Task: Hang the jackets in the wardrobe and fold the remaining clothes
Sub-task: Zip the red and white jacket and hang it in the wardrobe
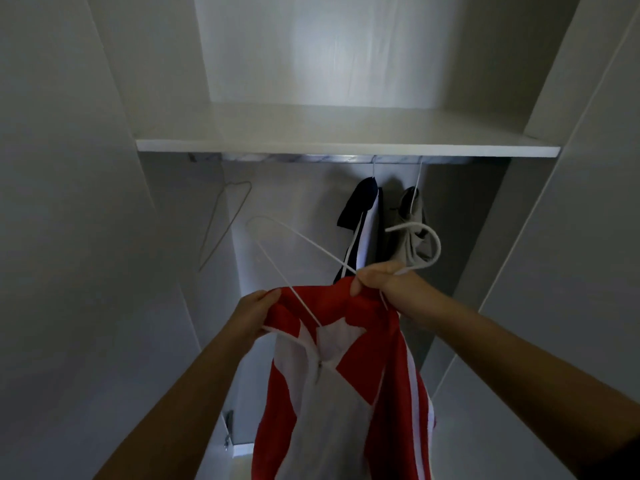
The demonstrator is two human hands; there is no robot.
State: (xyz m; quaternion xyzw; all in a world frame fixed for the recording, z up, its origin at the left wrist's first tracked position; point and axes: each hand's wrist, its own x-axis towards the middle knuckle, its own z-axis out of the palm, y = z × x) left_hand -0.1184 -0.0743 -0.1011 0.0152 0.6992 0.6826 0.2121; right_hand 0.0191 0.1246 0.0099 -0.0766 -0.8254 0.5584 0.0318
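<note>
- Hanging room in the wardrobe (311,57) lies on the rail (294,158), left of the hung jackets (360,209); the hook should go there, I judge.
- Before that, the jacket (381,375) needs its left shoulder drawn over the hanger (439,249). The hanger seems only partly inside, though dim light hides how far. The jacket is red with white panels and sleeve stripes, and it is held near and low in the middle.
- Right hand (384,282) clamps collar and hanger neck together; that grip should stay steady.
- Left hand (254,313) pinches the left shoulder's cloth, which wants pulling outward.
</note>
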